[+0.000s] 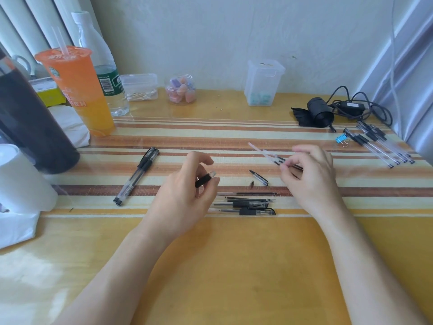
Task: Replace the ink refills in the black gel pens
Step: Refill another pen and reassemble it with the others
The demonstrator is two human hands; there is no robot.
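Both forearms cross the plain yellow front of the striped wooden counter (234, 266). A loose pile of black gel pen barrels and thin refills (246, 202) lies between the hands. The left hand (185, 195) pinches a short black-gripped clear barrel piece (206, 178). The right hand (311, 177) pinches what appear to be two translucent refills (269, 157). Two capped black gel pens (138, 177) lie to the left. The print on the far orange drink cup (77, 90) is illegible.

Striped yellow table (234, 266) against a white wall (210, 31) (daylit)
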